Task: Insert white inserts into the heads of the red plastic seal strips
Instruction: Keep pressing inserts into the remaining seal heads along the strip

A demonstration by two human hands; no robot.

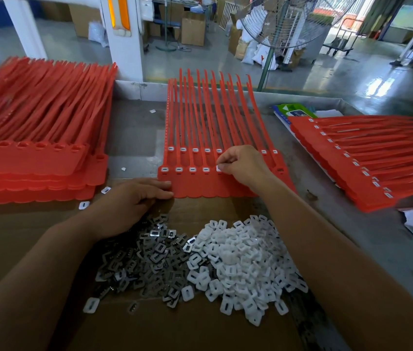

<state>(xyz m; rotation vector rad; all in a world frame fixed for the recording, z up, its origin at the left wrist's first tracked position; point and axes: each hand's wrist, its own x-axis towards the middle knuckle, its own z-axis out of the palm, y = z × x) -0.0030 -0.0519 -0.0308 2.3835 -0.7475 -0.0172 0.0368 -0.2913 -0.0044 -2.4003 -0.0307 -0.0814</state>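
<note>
A sheet of joined red seal strips (200, 184) lies in the middle of the bench, tails pointing away from me. Several of its heads on the left hold white inserts. My right hand (244, 164) pinches a white insert (218, 168) over a head in the near row. My left hand (134, 201) lies flat on the bench, its fingertips touching the sheet's near left corner. A heap of loose white inserts (240, 259) lies in front of me on cardboard, beside a heap of grey metal clips (147, 262).
A tall stack of red strip sheets with hollow heads (35, 153) sits at the left. Another stack with white inserts in its heads (367, 160) fans out at the right over papers. A few stray inserts lie on the grey bench (134, 127). A fan stands beyond it.
</note>
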